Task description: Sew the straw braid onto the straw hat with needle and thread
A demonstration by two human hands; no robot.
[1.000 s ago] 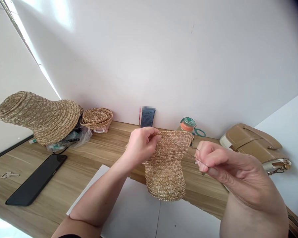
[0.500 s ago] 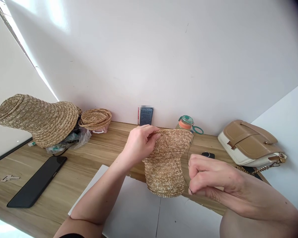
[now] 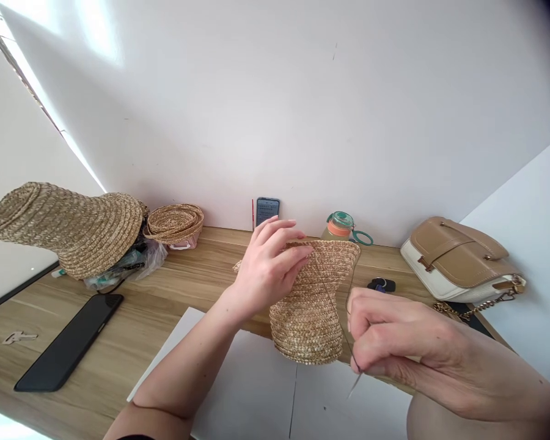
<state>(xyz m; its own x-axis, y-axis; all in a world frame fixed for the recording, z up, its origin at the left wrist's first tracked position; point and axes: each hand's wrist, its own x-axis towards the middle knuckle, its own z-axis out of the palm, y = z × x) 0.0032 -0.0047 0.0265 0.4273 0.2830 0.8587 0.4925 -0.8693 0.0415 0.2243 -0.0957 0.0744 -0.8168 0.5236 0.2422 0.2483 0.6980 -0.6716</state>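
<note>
A small straw hat (image 3: pixel 309 324) of stitched braid rows hangs over the table, its flared edge at the top. My left hand (image 3: pixel 270 263) grips it by the upper left, thumb and forefinger close together at the weave, the other fingers lifted and apart. To the right of the hat, my right hand (image 3: pixel 389 342) pinches a thin needle (image 3: pixel 355 386), which points down from the fingertips. Dark thread (image 3: pixel 332 299) runs taut from the weave near my left fingertips to the right hand. Another stretch of it loops from the hat's right corner.
At left stand a larger straw hat (image 3: pixel 73 226) and coiled straw braid (image 3: pixel 176 221). A black phone (image 3: pixel 68 342) and a key (image 3: pixel 21 337) lie nearby. Behind are an upright phone (image 3: pixel 267 208) and a jar (image 3: pixel 339 226); a handbag (image 3: pixel 462 256) sits right. White paper (image 3: pixel 242 391) lies in front.
My left hand has shifted right and its outer fingers have lifted and spread. My right hand has moved slightly down and right, and the needle now shows below its fingertips.
</note>
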